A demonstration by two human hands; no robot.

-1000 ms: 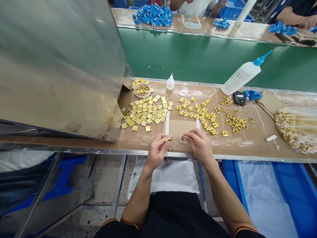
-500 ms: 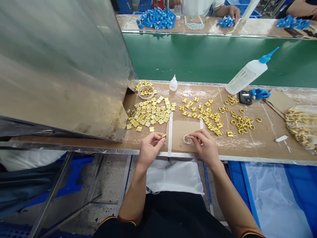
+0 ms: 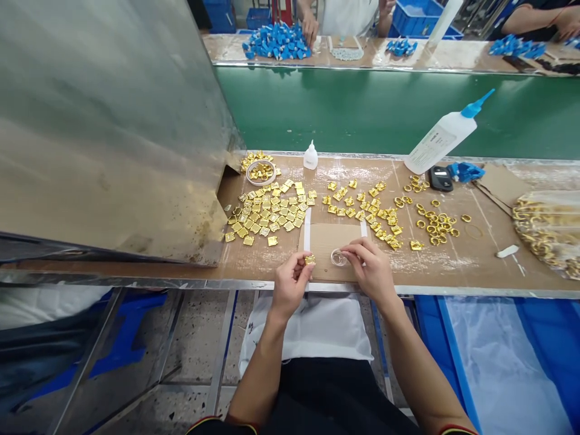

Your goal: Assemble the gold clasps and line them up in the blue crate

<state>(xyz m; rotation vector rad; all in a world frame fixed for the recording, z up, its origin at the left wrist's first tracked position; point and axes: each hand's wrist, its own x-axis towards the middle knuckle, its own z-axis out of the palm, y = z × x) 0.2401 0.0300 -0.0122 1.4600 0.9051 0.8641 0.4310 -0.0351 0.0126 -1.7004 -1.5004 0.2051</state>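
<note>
Between the thumb and fingers of my left hand (image 3: 290, 284) is a small square gold-coloured metal piece (image 3: 310, 260), held just over the left edge of a cardboard pad (image 3: 333, 235). My right hand (image 3: 372, 270) is pinched closed at the rim of a small clear round dish (image 3: 336, 258) on the pad. Whatever lies between those fingertips is too small to make out. Many similar flat gold squares (image 3: 267, 211) lie in a group left of the pad. Beyond it and to the right are gold pieces (image 3: 383, 214) with raised parts.
Gold rings (image 3: 437, 226) lie farther right, near a bag of gold pieces (image 3: 544, 232). A small white bottle (image 3: 310, 157) and a large blue-tipped bottle (image 3: 441, 142) stand at the back. A metal housing (image 3: 136, 133) blocks the left. Across the green belt (image 3: 344, 106), co-workers' hands are near blue parts (image 3: 276, 42).
My left hand has moved right with the gold piece, toward the pad. My right hand stays by the clear dish. The view has shifted slightly. Across the belt, a co-worker's hand is now at the blue pile.
</note>
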